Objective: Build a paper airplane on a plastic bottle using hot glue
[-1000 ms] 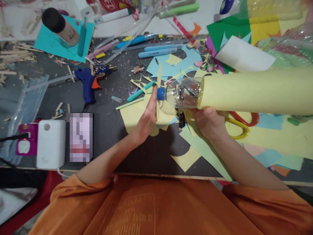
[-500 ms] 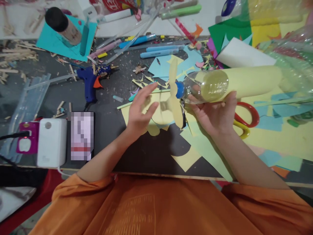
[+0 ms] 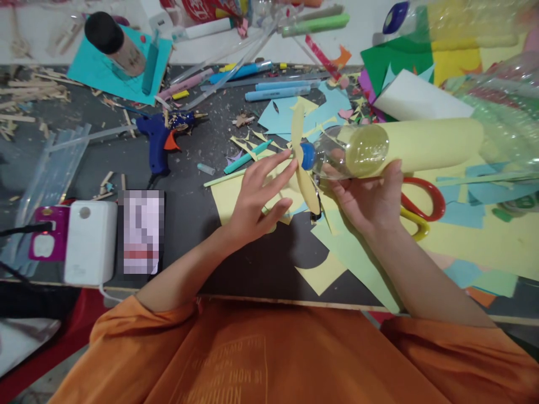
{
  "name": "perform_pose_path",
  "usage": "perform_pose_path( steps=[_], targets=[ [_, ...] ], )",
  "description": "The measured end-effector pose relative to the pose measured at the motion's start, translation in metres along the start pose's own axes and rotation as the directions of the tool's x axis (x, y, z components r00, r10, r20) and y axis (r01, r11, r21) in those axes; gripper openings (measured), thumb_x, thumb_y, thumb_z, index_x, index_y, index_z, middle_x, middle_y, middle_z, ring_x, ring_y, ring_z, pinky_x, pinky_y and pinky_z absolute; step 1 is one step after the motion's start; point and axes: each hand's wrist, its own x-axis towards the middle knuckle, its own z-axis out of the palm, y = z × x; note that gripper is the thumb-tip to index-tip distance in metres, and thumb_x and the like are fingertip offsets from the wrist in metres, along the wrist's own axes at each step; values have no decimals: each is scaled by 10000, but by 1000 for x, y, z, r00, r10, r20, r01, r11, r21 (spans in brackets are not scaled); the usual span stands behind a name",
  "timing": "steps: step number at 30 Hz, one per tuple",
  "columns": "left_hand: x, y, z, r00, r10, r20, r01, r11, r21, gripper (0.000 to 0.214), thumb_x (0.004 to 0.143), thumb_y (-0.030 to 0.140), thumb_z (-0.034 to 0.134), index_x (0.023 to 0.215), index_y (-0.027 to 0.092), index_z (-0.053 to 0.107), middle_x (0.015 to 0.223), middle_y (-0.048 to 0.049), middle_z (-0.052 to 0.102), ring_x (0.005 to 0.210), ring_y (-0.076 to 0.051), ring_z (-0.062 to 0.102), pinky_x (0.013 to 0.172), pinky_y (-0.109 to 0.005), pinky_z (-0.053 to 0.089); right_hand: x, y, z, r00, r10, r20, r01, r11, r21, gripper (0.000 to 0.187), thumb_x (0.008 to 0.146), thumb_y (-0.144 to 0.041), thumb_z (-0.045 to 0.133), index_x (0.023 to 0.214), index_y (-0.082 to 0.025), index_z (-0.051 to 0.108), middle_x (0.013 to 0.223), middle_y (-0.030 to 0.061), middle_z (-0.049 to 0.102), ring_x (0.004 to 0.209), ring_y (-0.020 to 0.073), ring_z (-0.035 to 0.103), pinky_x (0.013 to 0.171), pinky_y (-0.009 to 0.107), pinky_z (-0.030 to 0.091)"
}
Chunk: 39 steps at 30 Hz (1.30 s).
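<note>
My right hand [image 3: 366, 193] grips a clear plastic bottle [image 3: 330, 147] lying sideways, its body wrapped in yellow paper. A blue cap [image 3: 308, 156] closes its neck, which points left. On the cap sits a pale yellow paper propeller [image 3: 297, 126], one blade up and one down. My left hand [image 3: 259, 196] has its fingers spread, with the fingertips at the propeller's middle; whether they touch it I cannot tell. Below the hands lie yellow paper pieces [image 3: 227, 202] and a teal marker [image 3: 248, 157]. Scissors with red and yellow handles [image 3: 433, 199] lie partly hidden behind my right hand.
A blue glue gun [image 3: 155, 143] lies to the left, near glue sticks [image 3: 63, 163]. A white power bank [image 3: 90, 241] and a phone [image 3: 142, 233] are at the front left. Markers [image 3: 278, 92] and paper scraps cover the back. A green-tinted bottle [image 3: 505, 123] lies at right.
My left hand has moved right and slightly up, bringing its fingertips to the propeller. The propeller's lower blade has turned slightly. My right hand keeps its hold on the bottle.
</note>
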Motion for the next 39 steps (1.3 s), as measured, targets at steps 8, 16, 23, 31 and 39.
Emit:
perform_pose_path(
  steps=[8, 16, 23, 31, 39],
  targets=[
    [-2, -1, 0, 996, 85, -5, -85, 996, 7, 515, 987, 427, 390, 1483, 296, 340, 1354, -116, 531, 1283, -257, 505, 1047, -427, 437, -3, -1, 1, 1000, 4, 25, -2, 999, -42, 578, 704, -752, 614, 1115, -351, 675, 1267, -13, 667, 1241, 289, 601, 962, 397, 578],
    [-3, -3, 2, 994, -18, 105, 22, 999, -32, 648, 967, 513, 389, 1534, 303, 159, 1540, -112, 354, 1440, -300, 330, 1153, -479, 345, -2, -3, 1, 1000, 20, 11, -20, 998, -67, 557, 660, -753, 649, 1034, -343, 705, 1179, -10, 708, 1216, 284, 617, 991, 413, 553],
    [-7, -6, 10, 961, -89, 261, 135, 977, -164, 864, 906, 664, 355, 1520, 349, -165, 1657, -19, -3, 1521, -335, 39, 1231, -509, 206, -7, -5, 9, 1000, 14, 8, -14, 998, -64, 543, 651, -687, 710, 1057, -327, 724, 1136, -1, 731, 1079, 259, 688, 988, 429, 538],
    [-6, -8, 3, 975, -181, 132, 203, 962, -180, 688, 926, 673, 249, 1530, 386, 89, 1626, -11, 179, 1507, -326, 158, 1206, -502, 269, -8, -6, 9, 999, 19, 35, -18, 1000, -10, 537, 642, -615, 759, 1070, -294, 723, 1125, -1, 738, 1018, 203, 694, 1003, 357, 527],
    [-5, -6, 3, 979, -177, 97, 198, 935, -293, 627, 948, 629, 287, 1507, 353, 225, 1569, -43, 328, 1457, -303, 306, 1175, -481, 332, -8, -5, 12, 999, 30, -31, -32, 998, -59, 585, 607, -670, 742, 1072, -317, 715, 1176, -4, 717, 1038, 239, 697, 1015, 405, 521]
  ],
)
